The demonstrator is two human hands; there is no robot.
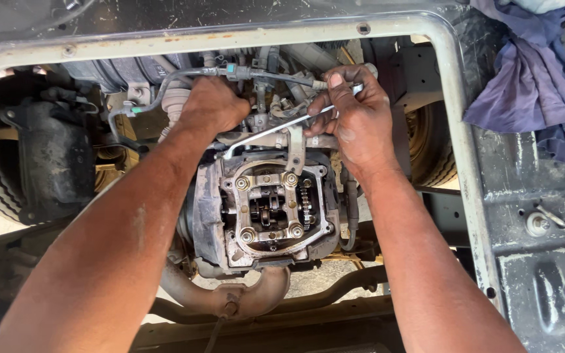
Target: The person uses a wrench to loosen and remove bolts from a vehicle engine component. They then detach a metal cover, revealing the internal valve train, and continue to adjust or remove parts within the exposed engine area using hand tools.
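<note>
Looking down through a pale grey metal frame opening [449, 85] at a grimy, uncovered small engine head [273, 206], its four corner nuts and the cam chain on the right side showing. The right hand [354, 117] has its grip closed around the far end of a long, thin silver steel wrench [276, 129], which slants down-left across the far side of the engine. The left hand [212, 104] is just left of it, curled down into the hoses; can't tell what its grip is on. A rusty curved exhaust pipe [230, 294] sits near. A crumpled purple cloth [531, 91] lies far right.
</note>
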